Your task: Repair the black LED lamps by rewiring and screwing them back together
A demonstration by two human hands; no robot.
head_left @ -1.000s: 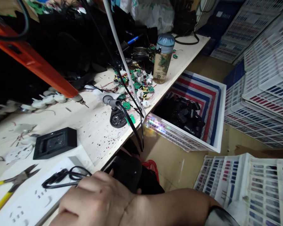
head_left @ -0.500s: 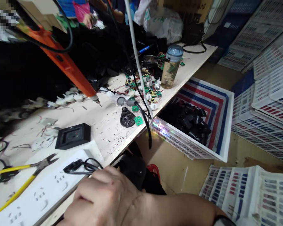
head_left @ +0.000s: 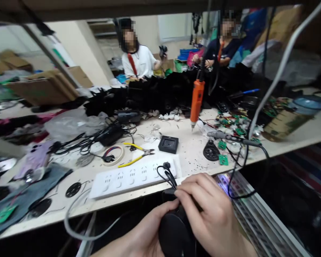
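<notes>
My left hand (head_left: pixel 147 225) is wrapped round a black device with a round, smooth face (head_left: pixel 173 233), low in the view in front of the table edge. Over its upper end and right side my right hand (head_left: pixel 211 210) is closed, fingertips pinched together by the left thumb. A thin black cable (head_left: pixel 169 178), looped at a white power strip (head_left: pixel 131 180), runs down to those fingertips; its exact end is hidden. Just beyond lie a black square block with a recess (head_left: pixel 168 144) and yellow-handled cutting pliers (head_left: pixel 136 154).
An orange electric screwdriver (head_left: pixel 197 101) hangs over the table. Green circuit boards (head_left: pixel 223 159), a black teardrop-shaped part (head_left: pixel 211 150) and a drink bottle (head_left: pixel 291 117) stand right. A tape roll (head_left: pixel 113 155) and tangled cables lie left. Two people (head_left: pixel 140 59) work across the table.
The view has swung left and up from the crates on the right to the table. Both hands now show with the black device; earlier only one hand and forearm showed clearly.
</notes>
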